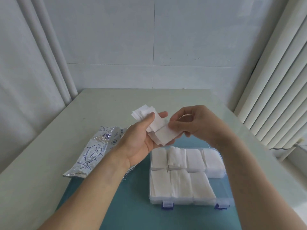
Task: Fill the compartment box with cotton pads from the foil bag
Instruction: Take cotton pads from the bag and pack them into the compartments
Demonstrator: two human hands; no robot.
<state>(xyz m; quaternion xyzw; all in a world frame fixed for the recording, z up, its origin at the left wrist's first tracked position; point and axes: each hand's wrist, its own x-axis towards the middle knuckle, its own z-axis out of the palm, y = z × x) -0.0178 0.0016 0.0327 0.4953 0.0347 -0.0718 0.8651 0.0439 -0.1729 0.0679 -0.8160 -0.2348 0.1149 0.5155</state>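
Note:
My left hand [139,138] holds a fanned stack of white cotton pads [146,113] above the table, thumb pressed across them. My right hand [196,123] pinches the near pad [164,134] of that stack at its right edge. Below the hands lies the clear compartment box [222,200] with blue latches, open on a teal mat. White pads lie in its compartments in two rows; whether the near right corner holds any I cannot tell. The silver foil bag [94,151], printed with a blue fish, lies flat to the left of the box, partly behind my left forearm.
A teal mat [132,205] covers the near middle of the pale table [108,103]. A tiled wall stands behind the table, a curtain on the left and a ribbed radiator [275,97] on the right.

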